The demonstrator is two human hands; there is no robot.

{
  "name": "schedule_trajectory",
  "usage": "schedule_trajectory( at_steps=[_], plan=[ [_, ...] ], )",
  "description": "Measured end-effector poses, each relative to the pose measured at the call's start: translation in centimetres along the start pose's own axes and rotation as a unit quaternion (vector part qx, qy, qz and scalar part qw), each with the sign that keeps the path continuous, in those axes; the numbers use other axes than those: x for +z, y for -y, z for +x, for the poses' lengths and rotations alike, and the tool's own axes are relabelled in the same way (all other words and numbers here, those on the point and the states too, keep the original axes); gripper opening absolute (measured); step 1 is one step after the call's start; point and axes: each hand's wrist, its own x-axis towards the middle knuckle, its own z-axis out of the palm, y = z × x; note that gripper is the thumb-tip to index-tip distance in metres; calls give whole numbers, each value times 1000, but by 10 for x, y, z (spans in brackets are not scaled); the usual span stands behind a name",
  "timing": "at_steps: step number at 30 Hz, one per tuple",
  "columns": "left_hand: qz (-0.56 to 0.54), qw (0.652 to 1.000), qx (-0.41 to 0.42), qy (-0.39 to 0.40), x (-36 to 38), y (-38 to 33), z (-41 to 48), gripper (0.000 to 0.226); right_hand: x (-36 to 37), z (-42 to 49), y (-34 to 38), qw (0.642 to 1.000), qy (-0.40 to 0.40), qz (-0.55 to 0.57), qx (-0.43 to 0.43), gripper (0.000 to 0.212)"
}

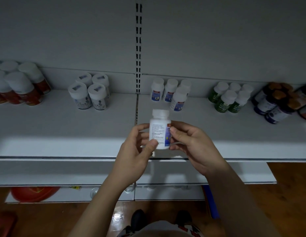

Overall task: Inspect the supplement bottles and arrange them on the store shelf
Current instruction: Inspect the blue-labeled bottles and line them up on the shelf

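Above the shelf [63, 127], both hands hold one white bottle [159, 129] upright.
Left hand [136, 151] and right hand [191, 144] pinch its printed label; white cap on.

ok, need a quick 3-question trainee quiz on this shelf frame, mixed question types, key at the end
1. Which hand or hands hold the white bottle?
2. How many blue-labelled bottles show on the shelf right behind it? A two, B four, C six.
3. True or false: the held bottle's cap is off.
Key: 1 both, the left hand and the right hand; 2 B; 3 false.
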Motion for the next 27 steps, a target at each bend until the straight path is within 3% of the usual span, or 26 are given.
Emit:
schedule_trajectory(
  at_steps=[2,8,10,15,20,27],
  plan=[
    [-10,1000,1,16,2,-1,-1,34,1,0,-1,1000,-2,-2,7,19],
    [24,1000,0,14,3,-4,4,51,3,-3,1,999,21,14,22,52],
    [29,1000,10,5,2,-5,6,50,4,-2,1,999,25,38,30,50],
    [-15,1000,7,23,-1,-9,8,50,-1,-1,1,999,22,40,19,19],
    [-13,1000,13,19,-1,-6,7,53,-3,0,1,999,47,-3,13,24],
    [6,997,72,4,0,-3,8,51,-7,1,-3,993,90,-17,-71,42]
  ],
)
